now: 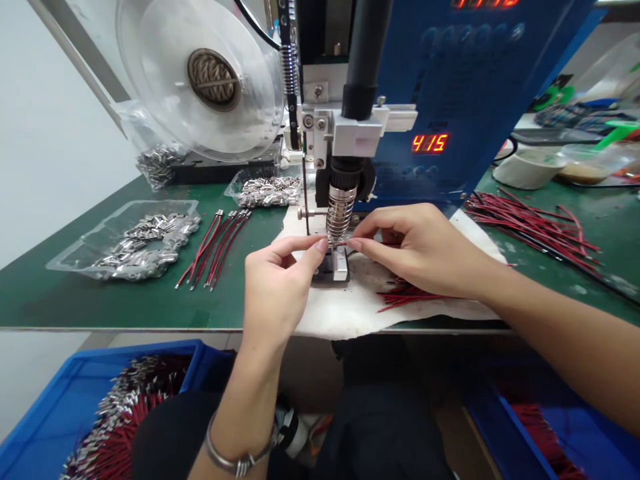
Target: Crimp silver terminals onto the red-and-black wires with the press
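Both my hands meet at the tip of a soldering machine's spring-wrapped head (341, 207), just above a small metal fixture (340, 265). My left hand (280, 283) is closed in a pinch at the fixture's left side; what lies between its fingertips is too small and hidden to name. From the right, my right hand (423, 247) pinches a thin red wire (341, 244) that reaches under the tip. Beneath my right hand, more red and black wires (407, 297) lie on a white cloth (335, 313).
Left on the green table are a clear tray (65, 257) of small silver metal parts, another such tray (235, 187) and wires with silver ends (215, 247). A blue machine box (450, 80) stands behind. Loose wires (535, 223) lie right. Blue bins (45, 407) sit below.
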`<move>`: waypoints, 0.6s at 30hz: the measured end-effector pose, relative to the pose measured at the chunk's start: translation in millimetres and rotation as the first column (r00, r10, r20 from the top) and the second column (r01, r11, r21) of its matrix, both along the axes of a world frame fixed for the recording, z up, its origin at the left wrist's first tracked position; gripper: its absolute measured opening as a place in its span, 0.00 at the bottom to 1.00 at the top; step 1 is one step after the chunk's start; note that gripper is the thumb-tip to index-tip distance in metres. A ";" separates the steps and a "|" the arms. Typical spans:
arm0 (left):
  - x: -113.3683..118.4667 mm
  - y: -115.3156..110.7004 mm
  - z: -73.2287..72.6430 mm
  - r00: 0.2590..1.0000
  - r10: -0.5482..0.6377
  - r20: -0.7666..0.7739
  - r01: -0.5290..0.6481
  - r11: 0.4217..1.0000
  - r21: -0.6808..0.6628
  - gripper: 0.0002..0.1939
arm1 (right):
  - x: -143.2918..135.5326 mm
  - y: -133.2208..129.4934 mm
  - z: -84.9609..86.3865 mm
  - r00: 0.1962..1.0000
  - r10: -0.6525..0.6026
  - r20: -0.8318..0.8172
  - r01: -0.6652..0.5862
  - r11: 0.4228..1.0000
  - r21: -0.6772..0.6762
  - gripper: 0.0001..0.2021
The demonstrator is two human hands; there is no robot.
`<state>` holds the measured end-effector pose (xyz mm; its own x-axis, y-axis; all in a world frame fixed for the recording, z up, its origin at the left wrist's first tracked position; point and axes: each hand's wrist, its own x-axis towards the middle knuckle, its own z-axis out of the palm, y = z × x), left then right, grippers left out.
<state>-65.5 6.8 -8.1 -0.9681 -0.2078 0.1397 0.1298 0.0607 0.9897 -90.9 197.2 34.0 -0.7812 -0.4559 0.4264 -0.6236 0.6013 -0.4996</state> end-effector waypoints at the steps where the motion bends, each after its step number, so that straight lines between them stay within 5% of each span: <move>1: 0.0 0.1 0.3 1.000 0.002 0.002 -0.002 1.000 -0.002 0.10 | -0.1 0.1 0.0 1.000 -0.002 0.000 0.002 1.000 0.001 0.07; 18: -0.1 1.1 1.3 1.000 0.005 0.008 -0.005 1.000 0.005 0.10 | -1.1 1.6 -0.9 1.000 0.013 -0.023 -0.012 1.000 0.015 0.07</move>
